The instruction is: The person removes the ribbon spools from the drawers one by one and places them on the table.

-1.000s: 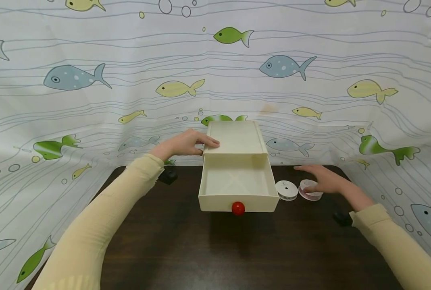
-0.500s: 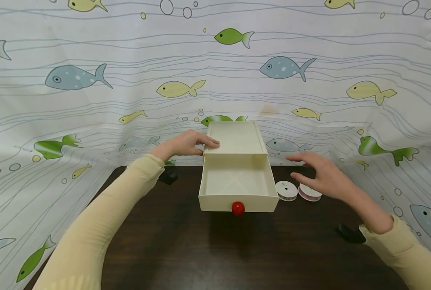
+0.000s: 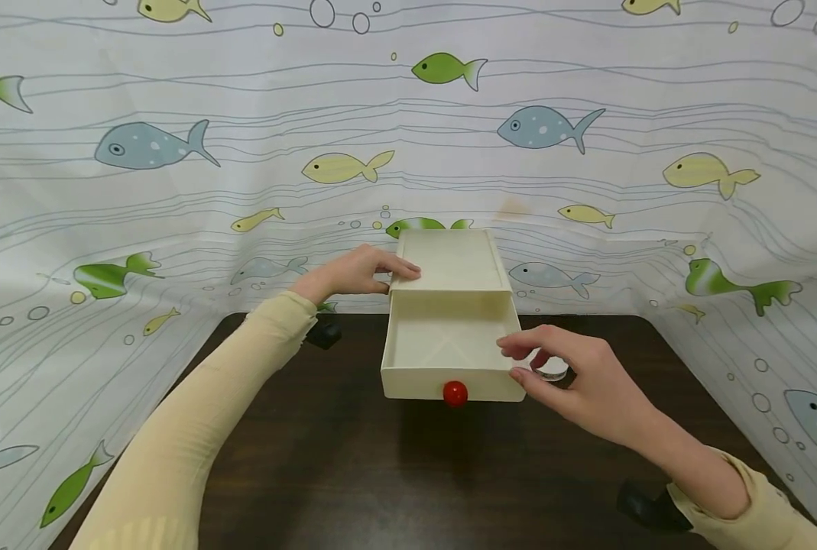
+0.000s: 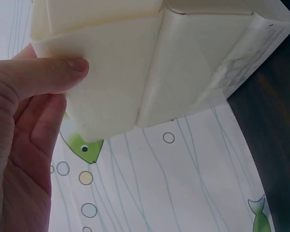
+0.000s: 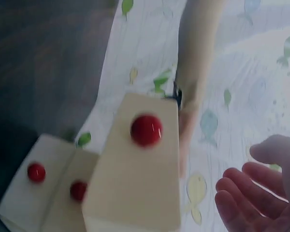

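A small cream chest of drawers (image 3: 449,260) stands at the back of the dark table, its top drawer (image 3: 449,384) pulled far out. The bare drawer floor shows, and a red knob (image 3: 455,393) sits on its front. My left hand (image 3: 360,271) grips the chest at its upper left edge; in the left wrist view the thumb (image 4: 63,75) presses on the side wall. My right hand (image 3: 587,374) hovers by the drawer's right front corner, fingers loosely bent and holding nothing. Behind it, a white ribbon spool (image 3: 552,370) is partly hidden.
Lower drawers with red knobs (image 5: 36,172) show in the right wrist view. A fish-patterned sheet (image 3: 353,99) rises behind and beside the dark table (image 3: 353,473). A second spool seen earlier is hidden by the right hand.
My right hand has moved from above the spools, left and toward me, to the drawer's front corner, holding nothing. The left hand and the drawer have stayed put.
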Demonstrator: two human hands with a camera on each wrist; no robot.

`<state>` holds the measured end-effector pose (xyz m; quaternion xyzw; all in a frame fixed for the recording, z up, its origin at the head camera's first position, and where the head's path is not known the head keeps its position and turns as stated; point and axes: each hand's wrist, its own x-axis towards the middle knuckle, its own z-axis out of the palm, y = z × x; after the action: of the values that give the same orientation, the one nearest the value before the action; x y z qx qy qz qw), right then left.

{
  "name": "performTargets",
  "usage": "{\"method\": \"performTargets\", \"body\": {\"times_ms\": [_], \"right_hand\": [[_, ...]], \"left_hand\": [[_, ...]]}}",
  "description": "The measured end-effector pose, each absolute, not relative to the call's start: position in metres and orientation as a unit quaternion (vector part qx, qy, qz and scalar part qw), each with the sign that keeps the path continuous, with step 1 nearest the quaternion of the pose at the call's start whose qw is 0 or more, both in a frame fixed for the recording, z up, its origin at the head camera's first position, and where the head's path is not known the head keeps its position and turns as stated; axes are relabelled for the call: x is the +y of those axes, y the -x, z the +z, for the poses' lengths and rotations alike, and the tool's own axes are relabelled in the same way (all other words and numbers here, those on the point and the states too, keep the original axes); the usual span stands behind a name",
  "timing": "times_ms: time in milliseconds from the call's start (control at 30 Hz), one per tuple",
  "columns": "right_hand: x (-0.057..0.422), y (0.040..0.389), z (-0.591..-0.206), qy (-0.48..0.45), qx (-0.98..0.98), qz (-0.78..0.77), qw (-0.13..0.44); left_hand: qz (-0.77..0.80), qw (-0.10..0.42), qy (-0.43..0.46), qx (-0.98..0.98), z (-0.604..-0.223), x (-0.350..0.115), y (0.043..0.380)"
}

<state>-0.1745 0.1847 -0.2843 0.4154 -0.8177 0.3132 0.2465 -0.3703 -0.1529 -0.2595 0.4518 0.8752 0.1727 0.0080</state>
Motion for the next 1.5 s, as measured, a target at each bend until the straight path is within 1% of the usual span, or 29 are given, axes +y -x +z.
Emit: {"method": "performTargets", "body": {"times_ms": [133, 233, 400, 533, 767, 1100, 1500], "right_hand": [[0.169, 0.163, -0.299, -0.43, -0.803, 0.35, 0.219], [0.16, 0.161, -0.316, -0.424, -0.802, 0.367, 0.205], [0.147, 0.165, -0.344, -0.385, -0.806, 0.411, 0.183], [0.141, 0.169, -0.356, -0.349, -0.807, 0.444, 0.174], [0.138, 0.178, -0.36, -0.324, -0.801, 0.463, 0.198], [0.14, 0.191, -0.364, -0.287, -0.806, 0.472, 0.211], [0.132, 0.223, -0.364, -0.27, -0.802, 0.479, 0.234]], "left_hand": [[0.175, 0.009, -0.454, 0.874, -0.26, -0.152, 0.371], [0.176, 0.007, -0.455, 0.873, -0.26, -0.152, 0.371], [0.175, 0.004, -0.453, 0.874, -0.26, -0.153, 0.372], [0.174, 0.004, -0.451, 0.875, -0.259, -0.153, 0.372], [0.176, 0.009, -0.445, 0.878, -0.256, -0.152, 0.37], [0.181, 0.013, -0.431, 0.884, -0.258, -0.152, 0.369], [0.176, 0.01, -0.433, 0.884, -0.261, -0.152, 0.371]]}}
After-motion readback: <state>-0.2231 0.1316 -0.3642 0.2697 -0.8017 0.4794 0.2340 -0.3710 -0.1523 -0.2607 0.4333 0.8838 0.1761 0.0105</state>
